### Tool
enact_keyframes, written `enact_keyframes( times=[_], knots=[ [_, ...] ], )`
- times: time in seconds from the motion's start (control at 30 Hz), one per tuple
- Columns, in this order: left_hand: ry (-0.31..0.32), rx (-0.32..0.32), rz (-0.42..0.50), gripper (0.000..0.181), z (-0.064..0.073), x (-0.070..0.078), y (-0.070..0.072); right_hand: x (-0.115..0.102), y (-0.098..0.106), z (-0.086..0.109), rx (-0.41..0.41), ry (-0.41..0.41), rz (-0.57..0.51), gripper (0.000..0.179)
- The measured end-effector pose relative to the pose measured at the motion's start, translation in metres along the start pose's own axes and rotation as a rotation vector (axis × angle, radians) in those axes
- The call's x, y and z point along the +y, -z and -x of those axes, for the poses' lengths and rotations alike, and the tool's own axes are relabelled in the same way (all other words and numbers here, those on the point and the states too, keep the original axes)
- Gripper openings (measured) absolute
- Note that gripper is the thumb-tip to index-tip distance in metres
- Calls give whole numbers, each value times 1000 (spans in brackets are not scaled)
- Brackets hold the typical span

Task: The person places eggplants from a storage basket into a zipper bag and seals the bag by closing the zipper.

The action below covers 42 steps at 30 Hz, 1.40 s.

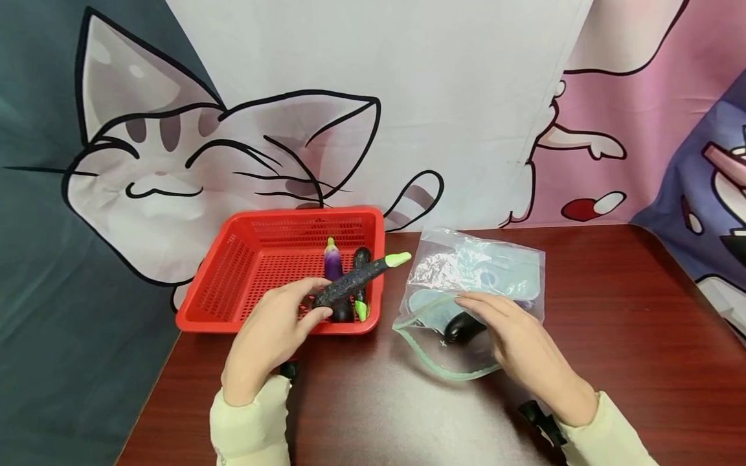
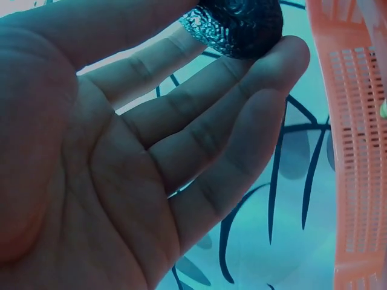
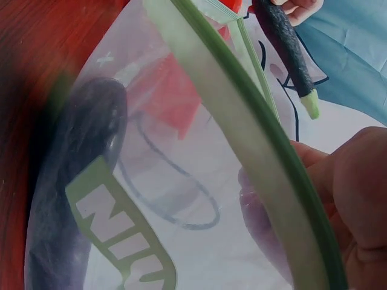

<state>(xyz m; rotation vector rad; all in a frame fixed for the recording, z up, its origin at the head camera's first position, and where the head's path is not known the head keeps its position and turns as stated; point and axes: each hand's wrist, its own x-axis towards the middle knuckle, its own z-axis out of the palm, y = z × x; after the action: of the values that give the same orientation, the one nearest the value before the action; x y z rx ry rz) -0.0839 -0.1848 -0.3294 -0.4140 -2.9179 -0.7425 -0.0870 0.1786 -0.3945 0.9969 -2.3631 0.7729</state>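
My left hand [image 1: 274, 330] holds a dark, speckled zucchini [image 1: 352, 281] between thumb and fingers, its pale green stem end pointing right. The zucchini is above the right side of the red basket [image 1: 233, 327]. Under it in the basket lie a purple eggplant [image 1: 333, 262] and another dark zucchini [image 1: 362, 259]. My right hand [image 1: 521, 343] grips the upper rim of a clear zip bag [image 1: 434, 275], whose green-edged mouth gapes toward me. Inside the bag lie a dark eggplant [image 3: 78, 181] and a purple vegetable [image 3: 260, 226], partly hidden.
The basket and bag stand side by side on a reddish-brown table [image 1: 606, 323]. Behind them hangs a cloth [image 1: 478, 116] printed with cartoon cats. The basket's left part shows its bare perforated floor.
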Motion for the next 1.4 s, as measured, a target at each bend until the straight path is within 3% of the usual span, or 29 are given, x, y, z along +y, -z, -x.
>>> enact_keyframes(
  times=[0.43,1.07,1.4],
  knots=[
    [-69,-12,-28,39,3,19,-6,0,-5,3,7,0,-24,50],
    [-160,-51,-80,39,6,35,-14,-1,-7,5,7,-1,-16,56],
    [-243,-75,-121,34,4,41,-24,-2,-6,5,15,2,-15,61]
  ],
)
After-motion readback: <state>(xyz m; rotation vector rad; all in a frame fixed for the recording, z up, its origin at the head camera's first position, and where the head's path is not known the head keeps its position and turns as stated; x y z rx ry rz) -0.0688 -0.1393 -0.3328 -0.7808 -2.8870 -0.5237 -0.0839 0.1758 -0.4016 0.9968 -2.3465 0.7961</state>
